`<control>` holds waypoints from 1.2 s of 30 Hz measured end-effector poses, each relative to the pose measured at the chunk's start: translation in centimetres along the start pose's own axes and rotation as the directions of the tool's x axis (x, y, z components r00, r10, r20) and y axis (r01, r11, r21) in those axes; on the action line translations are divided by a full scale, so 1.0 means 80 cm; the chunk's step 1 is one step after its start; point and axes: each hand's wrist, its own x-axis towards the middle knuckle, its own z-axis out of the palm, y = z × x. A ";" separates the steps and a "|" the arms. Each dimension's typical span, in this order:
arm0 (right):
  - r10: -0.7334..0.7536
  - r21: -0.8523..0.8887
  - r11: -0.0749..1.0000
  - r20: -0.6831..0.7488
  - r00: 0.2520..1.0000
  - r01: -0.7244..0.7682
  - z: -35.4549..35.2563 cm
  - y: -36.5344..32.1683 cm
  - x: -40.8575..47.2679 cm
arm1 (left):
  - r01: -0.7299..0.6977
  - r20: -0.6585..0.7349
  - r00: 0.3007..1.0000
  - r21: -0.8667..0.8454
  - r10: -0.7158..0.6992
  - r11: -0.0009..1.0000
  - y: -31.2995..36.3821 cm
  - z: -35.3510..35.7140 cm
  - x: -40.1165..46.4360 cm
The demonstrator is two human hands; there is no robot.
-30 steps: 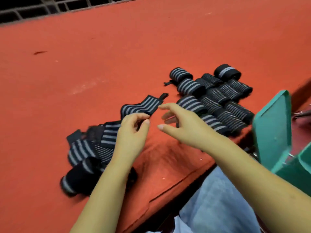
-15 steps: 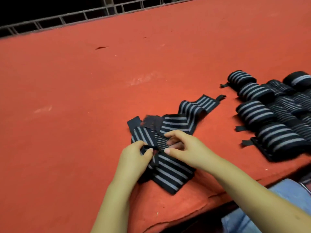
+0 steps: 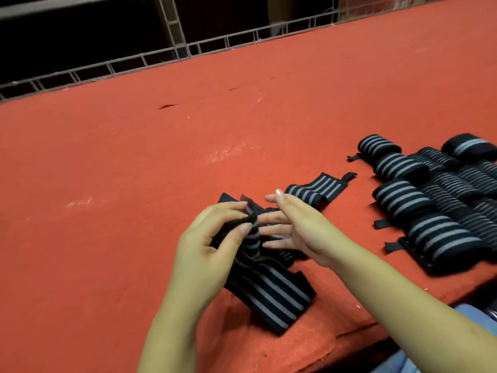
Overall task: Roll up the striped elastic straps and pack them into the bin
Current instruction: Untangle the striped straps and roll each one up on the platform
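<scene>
From the head camera, a red felt-covered table fills most of the frame, with a metal lattice rail along its far edge and darkness beyond. The left hand pinches the folded end of a black strap with grey stripes between thumb and fingertips, lifted a little off the felt; the rest of this unrolled strap trails down toward the table's near edge, lying flat. The right hand is just beside it with fingers straight and spread, palm turned toward the left hand, its fingertips at or near the pinched fabric; whether they touch it cannot be told. Behind the right hand, another unrolled strap lies flat on the felt, a small black tab at its far end. To the right, well apart from the hands, sits a cluster of rolled straps, packed side by side in rows, some with broad grey stripes and some with fine ones, several showing black tabs sticking out. No bin shows in this view. No brand, label or writing can be read on the straps or the table. Pale blue cloth shows at the lower right corner below the table edge.
</scene>
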 end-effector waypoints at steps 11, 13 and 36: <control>-0.068 -0.081 0.995 -0.058 0.996 0.063 -0.011 0.006 0.002 | 0.398 0.253 0.900 -0.141 -0.356 0.906 -0.014 0.021 -0.022; -0.167 -0.171 0.973 -0.076 0.983 0.152 -0.015 0.014 -0.005 | 0.529 0.138 0.849 -0.226 -0.511 0.818 -0.013 0.027 -0.016; -0.313 -0.243 0.914 0.092 0.945 0.326 0.006 0.014 -0.013 | 0.538 0.172 0.842 -0.323 -0.511 0.779 -0.008 0.023 -0.017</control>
